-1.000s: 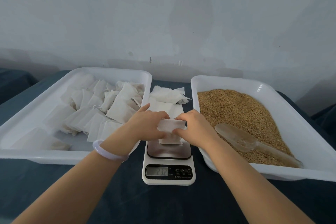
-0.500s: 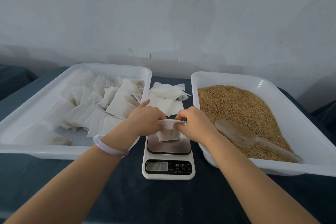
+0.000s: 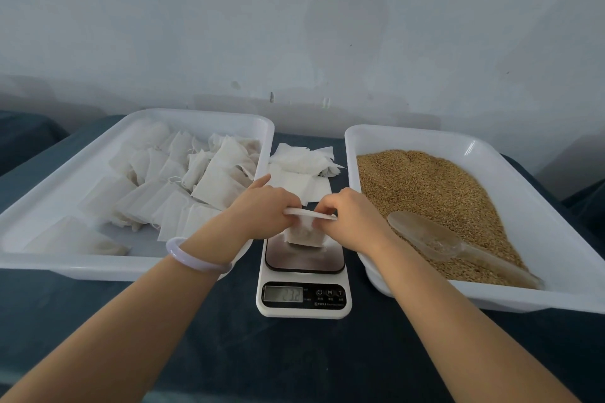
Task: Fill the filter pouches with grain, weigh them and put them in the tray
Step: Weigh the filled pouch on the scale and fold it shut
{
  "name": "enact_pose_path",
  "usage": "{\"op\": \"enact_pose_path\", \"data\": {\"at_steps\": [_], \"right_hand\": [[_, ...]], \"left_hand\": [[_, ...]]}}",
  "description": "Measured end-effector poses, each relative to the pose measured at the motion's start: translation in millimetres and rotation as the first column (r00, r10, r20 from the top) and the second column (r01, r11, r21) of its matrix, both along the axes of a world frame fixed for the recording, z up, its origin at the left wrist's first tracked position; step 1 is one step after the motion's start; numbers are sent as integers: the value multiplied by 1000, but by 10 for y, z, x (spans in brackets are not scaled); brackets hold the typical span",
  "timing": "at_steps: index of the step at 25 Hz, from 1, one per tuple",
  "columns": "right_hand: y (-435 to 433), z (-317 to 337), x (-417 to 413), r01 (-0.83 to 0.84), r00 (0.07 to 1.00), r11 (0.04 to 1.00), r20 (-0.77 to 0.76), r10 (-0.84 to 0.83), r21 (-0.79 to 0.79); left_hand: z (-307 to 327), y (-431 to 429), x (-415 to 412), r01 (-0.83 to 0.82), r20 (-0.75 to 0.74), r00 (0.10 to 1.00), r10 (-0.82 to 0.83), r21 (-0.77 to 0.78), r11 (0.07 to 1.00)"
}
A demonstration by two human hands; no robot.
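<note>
A white filter pouch (image 3: 304,234) with grain in it stands on the steel plate of the kitchen scale (image 3: 303,275), whose display reads 23.2. My left hand (image 3: 262,208) pinches the pouch's top edge on the left, and my right hand (image 3: 347,217) pinches it on the right, stretching the top flat between them. Several filled pouches (image 3: 196,183) lie in the white tray (image 3: 65,268) on the left. The white tray (image 3: 491,301) on the right holds brown grain (image 3: 425,186) and a clear plastic scoop (image 3: 435,240).
A loose pile of empty pouches (image 3: 301,173) lies on the dark cloth between the two trays, behind the scale. A pale wall rises just behind the table. Dark tablecloth (image 3: 278,357) runs along the near edge under my forearms.
Both hands have pulled the pouch's top edge sideways and folded it down, so the top now looks like a thin flat strip. The scale reading stays the same.
</note>
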State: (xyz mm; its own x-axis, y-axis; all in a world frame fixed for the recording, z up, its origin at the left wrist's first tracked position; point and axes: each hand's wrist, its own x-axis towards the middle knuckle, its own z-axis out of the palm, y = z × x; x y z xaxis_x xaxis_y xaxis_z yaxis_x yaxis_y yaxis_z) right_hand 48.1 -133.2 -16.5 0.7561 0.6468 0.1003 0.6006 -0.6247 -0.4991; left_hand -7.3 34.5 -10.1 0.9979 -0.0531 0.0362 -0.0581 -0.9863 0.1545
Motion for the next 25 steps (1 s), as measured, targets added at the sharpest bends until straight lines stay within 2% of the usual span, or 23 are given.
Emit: {"op": "enact_pose_path", "data": {"at_steps": [7,12,17,20,22,25], "right_hand": [[-31,18,-19,-51,999,991,1,51,121],[-33,57,-29,-66,998,981,18,64,184],[109,176,-73,-109,993,951,73,92,290],[317,253,-138,-143,989,909,80,121,392],[489,302,-171,-107,994,878,66,86,467],[742,368,-223,-77,997,886,8,82,458]], "left_hand": [[49,-32,-36,-25,-47,999,22,-81,996],[111,-27,-115,-60,38,996,78,-356,933],[238,1,-248,-118,82,982,172,-444,888],[366,166,-363,-176,96,960,263,-524,834],[440,312,-407,-241,111,926,360,-558,794],[499,586,-441,-378,83,830,552,-646,664]]}}
